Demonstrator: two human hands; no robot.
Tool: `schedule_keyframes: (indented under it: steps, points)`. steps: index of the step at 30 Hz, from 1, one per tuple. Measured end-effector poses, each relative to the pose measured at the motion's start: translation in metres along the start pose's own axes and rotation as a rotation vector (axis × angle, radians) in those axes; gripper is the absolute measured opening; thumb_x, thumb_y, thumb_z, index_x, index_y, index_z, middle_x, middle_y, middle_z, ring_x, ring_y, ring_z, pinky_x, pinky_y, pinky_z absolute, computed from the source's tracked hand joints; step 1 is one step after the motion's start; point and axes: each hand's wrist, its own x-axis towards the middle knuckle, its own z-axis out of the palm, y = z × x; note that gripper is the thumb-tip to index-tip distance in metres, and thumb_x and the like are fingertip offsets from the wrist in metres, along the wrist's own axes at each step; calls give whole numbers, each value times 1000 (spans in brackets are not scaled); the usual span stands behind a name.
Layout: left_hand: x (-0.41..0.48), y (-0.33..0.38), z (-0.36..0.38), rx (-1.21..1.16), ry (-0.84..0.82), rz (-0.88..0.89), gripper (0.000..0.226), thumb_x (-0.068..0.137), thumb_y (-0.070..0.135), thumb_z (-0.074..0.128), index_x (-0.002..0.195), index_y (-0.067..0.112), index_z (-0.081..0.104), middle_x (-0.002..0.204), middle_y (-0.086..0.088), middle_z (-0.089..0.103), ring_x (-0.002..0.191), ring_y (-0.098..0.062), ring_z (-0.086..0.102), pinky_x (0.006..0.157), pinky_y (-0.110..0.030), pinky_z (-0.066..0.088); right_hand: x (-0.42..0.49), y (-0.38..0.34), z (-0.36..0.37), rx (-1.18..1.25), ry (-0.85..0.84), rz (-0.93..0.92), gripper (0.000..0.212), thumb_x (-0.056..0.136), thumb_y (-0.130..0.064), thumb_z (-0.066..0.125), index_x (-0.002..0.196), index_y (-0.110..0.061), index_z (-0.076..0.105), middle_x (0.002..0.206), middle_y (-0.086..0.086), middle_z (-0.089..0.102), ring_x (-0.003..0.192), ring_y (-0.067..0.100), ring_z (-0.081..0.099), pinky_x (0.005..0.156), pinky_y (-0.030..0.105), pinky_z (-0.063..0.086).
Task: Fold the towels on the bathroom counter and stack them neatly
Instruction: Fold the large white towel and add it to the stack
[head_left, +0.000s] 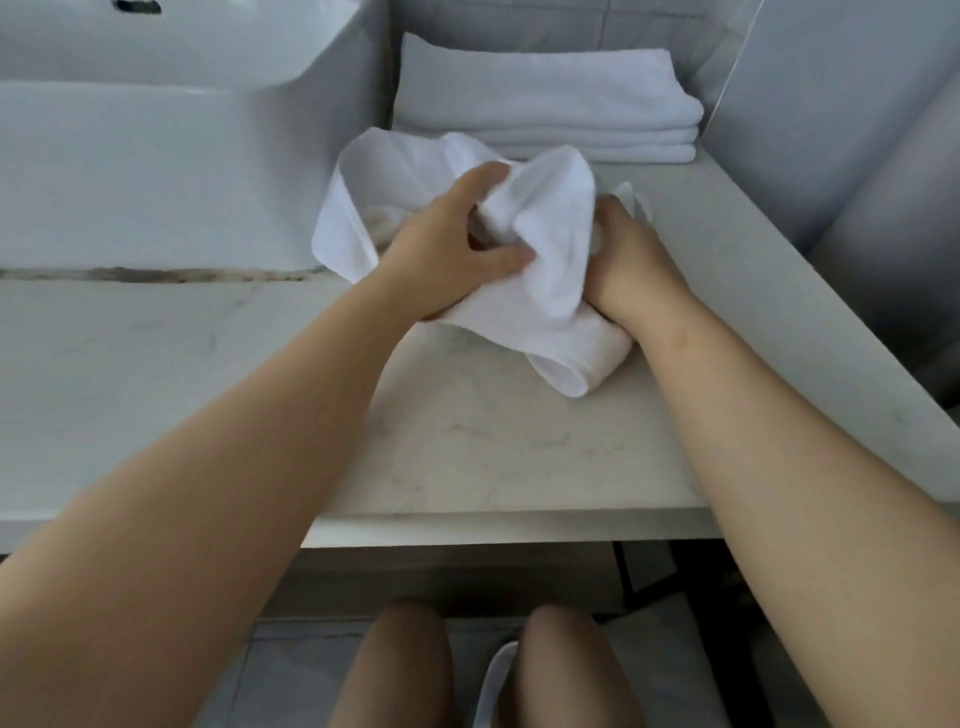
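A person stands at a pale marble bathroom counter (493, 452), both bare forearms reaching in from the bottom corners toward the middle of the frame. Between the hands is a crumpled white towel (540, 249), bunched and partly lifted, with its lower folds resting on the counter at centre. The left hand (452, 244) grips the towel from the left, fingers curled over a raised fold and thumb pressed against the cloth below. The right hand (631, 260) holds the towel's right side; its fingers are buried in the fabric, curled into it. A loose loop of the towel opens out toward the upper left of the bundle. Behind it, at upper centre against the wall, lies a neat stack of folded white towels (550, 104), close to the crumpled one, though contact between them cannot be made out. A white sink basin (171, 47) fills the upper left. At the bottom edge, the person's bare knees show above a tiled floor
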Motion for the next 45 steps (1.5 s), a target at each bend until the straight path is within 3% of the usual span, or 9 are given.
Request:
schedule_keyframes:
  steps: [6, 9, 14, 21, 27, 31, 34, 38, 45]
  points:
    - [29, -16, 13, 122, 352, -48, 22, 83, 34, 59, 100, 21, 54, 76, 12, 56, 74, -12, 51, 52, -19, 31, 36, 4, 3, -52, 53, 11, 55, 83, -51, 53, 132, -33, 38, 136, 7, 45, 102, 24, 53, 77, 32, 36]
    - [30, -19, 4, 348, 483, 0, 27, 80, 40, 61, 82, 16, 50, 86, -2, 53, 90, -27, 48, 68, -28, 30, 50, 8, 10, -39, 92, 42, 52, 81, -53, 55, 129, -35, 41, 136, 4, 46, 101, 26, 55, 77, 32, 37]
    - [28, -7, -7, 392, 446, 59, 42, 86, 47, 55, 112, 14, 56, 127, -3, 52, 122, -28, 41, 109, -40, 21, 55, 12, 2, 11, 81, -30, 46, 78, -40, 60, 121, -31, 49, 122, -1, 54, 90, 15, 49, 73, 27, 35]
    - [21, 5, -13, -47, 470, -113, 45, 92, 51, 45, 125, 20, 46, 87, 8, 60, 88, -17, 55, 67, -28, 40, 41, 24, -24, 115, 80, -10, 60, 74, -20, 73, 127, -34, 48, 127, 3, 49, 111, 21, 49, 81, 25, 34]
    - [35, -9, -18, -384, 351, -451, 56, 90, 42, 55, 133, 11, 37, 125, -7, 53, 113, -27, 52, 91, -31, 40, 34, 18, -30, -27, 127, 61, 66, 76, -32, 72, 135, -38, 41, 140, 8, 38, 123, 33, 41, 100, 41, 37]
    - [26, -8, -20, 136, 309, -315, 77, 90, 34, 56, 147, 36, 5, 149, -10, 21, 122, -36, 39, 90, -39, 35, 24, 7, -38, -324, 306, 59, 63, 80, -34, 69, 136, -36, 41, 141, 7, 36, 124, 35, 33, 97, 39, 29]
    - [21, -5, -21, 493, 259, 76, 48, 90, 17, 44, 133, 37, 46, 154, 2, 20, 139, -28, 16, 105, -47, 27, 16, -2, -44, -173, 413, -28, 39, 84, -30, 61, 123, -28, 53, 116, 7, 55, 107, 30, 48, 80, 36, 38]
    - [15, 7, -17, 512, 69, 208, 43, 89, 20, 30, 106, 30, 68, 113, 11, 64, 110, -10, 49, 109, -43, 19, 8, -8, -36, -101, 9, 25, 40, 84, -49, 56, 120, -32, 54, 113, -2, 59, 102, 19, 54, 84, 35, 43]
    - [13, 16, -22, 549, 52, -9, 58, 80, 66, 37, 58, 17, 59, 48, 4, 51, 55, -13, 49, 62, -27, 36, 15, 1, -32, -64, -137, -34, 43, 80, -36, 70, 121, -26, 58, 111, -4, 54, 95, 12, 50, 74, 24, 35]
